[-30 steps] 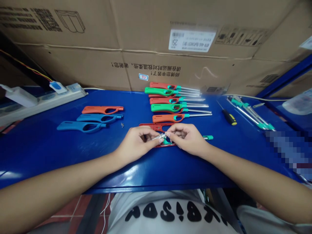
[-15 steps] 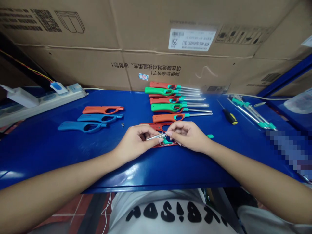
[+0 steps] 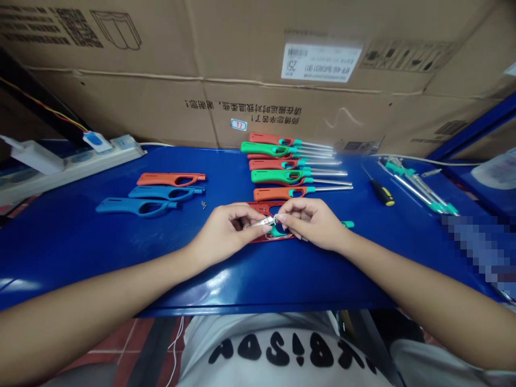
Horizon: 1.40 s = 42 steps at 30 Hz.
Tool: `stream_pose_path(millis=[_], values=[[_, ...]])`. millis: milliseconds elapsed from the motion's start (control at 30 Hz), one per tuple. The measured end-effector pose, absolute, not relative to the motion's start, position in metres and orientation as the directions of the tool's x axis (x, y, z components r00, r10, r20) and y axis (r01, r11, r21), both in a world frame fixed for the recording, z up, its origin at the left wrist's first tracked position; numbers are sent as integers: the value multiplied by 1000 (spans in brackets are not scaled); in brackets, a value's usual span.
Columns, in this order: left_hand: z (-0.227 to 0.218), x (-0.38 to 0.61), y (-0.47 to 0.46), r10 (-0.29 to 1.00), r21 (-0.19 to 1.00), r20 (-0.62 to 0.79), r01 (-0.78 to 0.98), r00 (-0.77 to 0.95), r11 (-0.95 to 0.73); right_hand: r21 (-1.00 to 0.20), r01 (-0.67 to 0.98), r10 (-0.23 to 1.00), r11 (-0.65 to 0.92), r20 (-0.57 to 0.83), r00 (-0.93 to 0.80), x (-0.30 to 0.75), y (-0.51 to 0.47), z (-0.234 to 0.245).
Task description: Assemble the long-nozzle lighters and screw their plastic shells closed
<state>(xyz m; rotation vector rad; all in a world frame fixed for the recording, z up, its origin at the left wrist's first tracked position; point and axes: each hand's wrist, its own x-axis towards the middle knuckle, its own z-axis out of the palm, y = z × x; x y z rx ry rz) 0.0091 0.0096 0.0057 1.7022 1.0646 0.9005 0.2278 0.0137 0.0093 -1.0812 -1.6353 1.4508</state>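
Between the thumb and fingers of my left hand [image 3: 223,228] is a small, shiny clear-and-silver lighter part [image 3: 265,221]. My right hand [image 3: 312,221] is closed in a pinch at that part's white right end; the exact piece between its fingertips is too small to make out. Below and behind both hands lie red lighter shell halves [image 3: 262,208], partly hidden. A turquoise trigger piece [image 3: 277,231] and a thin white wire [image 3: 280,237] show under the fingers. A turquoise tip [image 3: 347,224] sticks out past my right wrist.
Several red, green and orange lighters [image 3: 278,176] with metal tubes lie behind my hands. Orange and blue shells [image 3: 131,206] and small screws [image 3: 203,204] are left. A screwdriver [image 3: 381,192], metal tubes [image 3: 417,185] and a power strip [image 3: 80,166] flank them; a cardboard box [image 3: 161,102] stands behind.
My left hand has turned the small lighter part slightly, so less of its left end shows. Both hands stay in almost the same place, and the view has shifted a little.
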Motion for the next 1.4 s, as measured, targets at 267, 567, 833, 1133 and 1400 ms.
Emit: stream_pose_path(millis=[267, 567, 833, 1133, 1400], values=[[21, -6, 17, 868, 828, 187, 402, 461, -392, -991, 132, 925, -30, -77, -372, 231, 19, 12], [27, -12, 20, 719, 622, 213, 476, 662, -622, -991, 129, 933, -37, -81, -352, 234, 22, 10], [27, -16, 21, 718, 566, 121, 547, 686, -618, -988, 157, 933, -2, -58, -356, 234, 22, 9], [31, -17, 18, 738, 556, 60, 592, 672, -584, -941, 289, 910, 178, 45, -413, 236, 15, 9], [32, -19, 19, 737, 569, 50, 588, 674, -575, -636, 343, 645, 692, 331, -689, 238, 5, 11]])
